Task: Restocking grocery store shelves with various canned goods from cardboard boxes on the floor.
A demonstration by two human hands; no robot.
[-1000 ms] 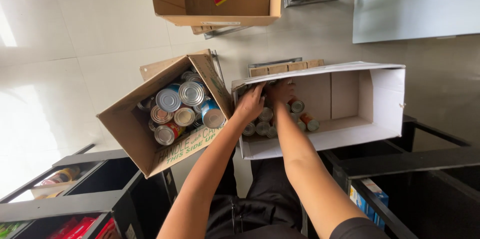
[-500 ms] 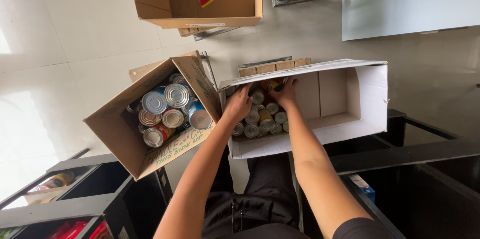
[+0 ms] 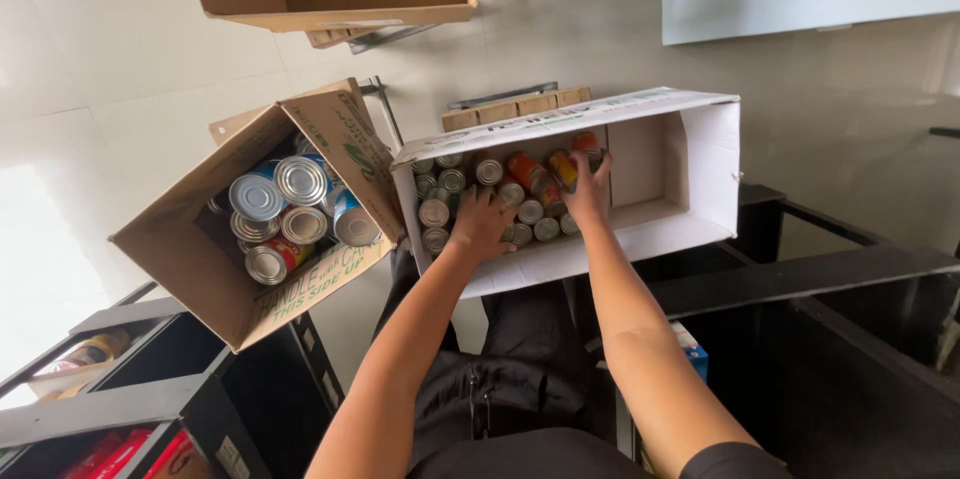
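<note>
Both hands in white box [image 3: 700, 154], left hand [image 3: 483, 222] open on cans [image 3: 452, 201], right hand [image 3: 588, 194] fingers gripping orange can [image 3: 562, 168]

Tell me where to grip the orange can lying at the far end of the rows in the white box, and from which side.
Grip the orange can across its round side, coming from above through the white box's open top. It lies on its side on the upright cans, so its curved body is exposed; the right hand is nearest.

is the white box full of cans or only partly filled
Partly filled: cans crowd the left part of the white box, where both hands rest; its right part shows bare cardboard.
</note>
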